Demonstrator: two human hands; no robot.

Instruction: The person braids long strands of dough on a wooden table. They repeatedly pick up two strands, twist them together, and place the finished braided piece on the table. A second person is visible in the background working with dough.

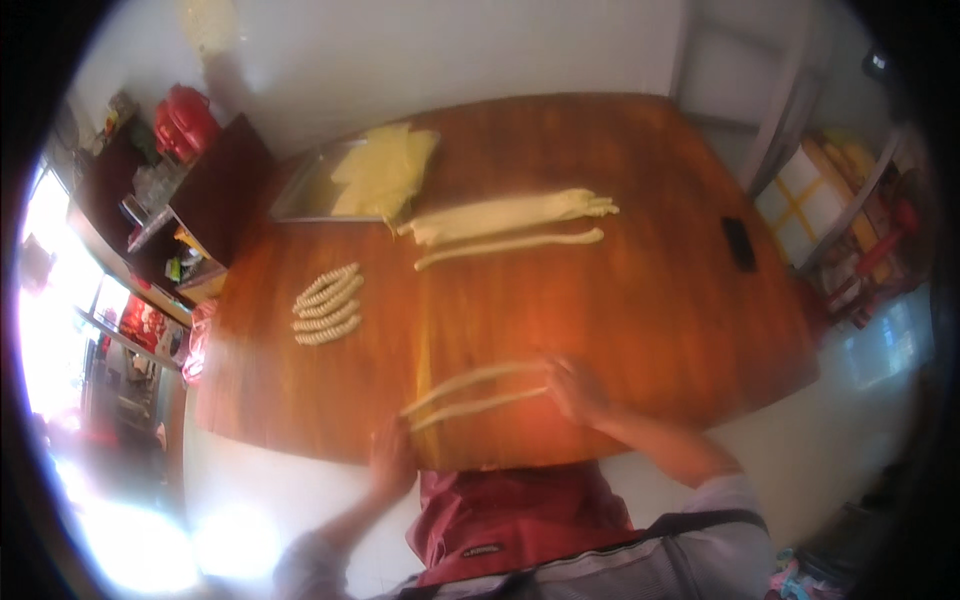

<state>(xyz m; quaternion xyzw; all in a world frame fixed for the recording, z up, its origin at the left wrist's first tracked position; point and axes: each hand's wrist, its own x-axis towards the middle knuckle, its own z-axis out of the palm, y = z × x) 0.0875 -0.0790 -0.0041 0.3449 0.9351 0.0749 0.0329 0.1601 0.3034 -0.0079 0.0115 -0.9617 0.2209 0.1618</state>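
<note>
A long, thin dough strand [480, 377] stretches as a doubled loop above the front of the wooden table. My left hand [394, 452] holds its left end at the table's near edge, and my right hand [574, 390] grips its right end; both are slightly blurred. Several twisted dough pieces [328, 304] lie in a row on the left part of the table. Farther back rests a bundle of dough strips [502, 216], and just in front of it one separate dough rope [510, 249] lies apart.
The wooden table [660, 315] bears a metal tray [304, 187] with yellowish sheeting [386, 169] at the back left. A black flat object [739, 244] lies near its right edge. A dark shelf unit [225, 187] with a red container [184, 124] stands at the left.
</note>
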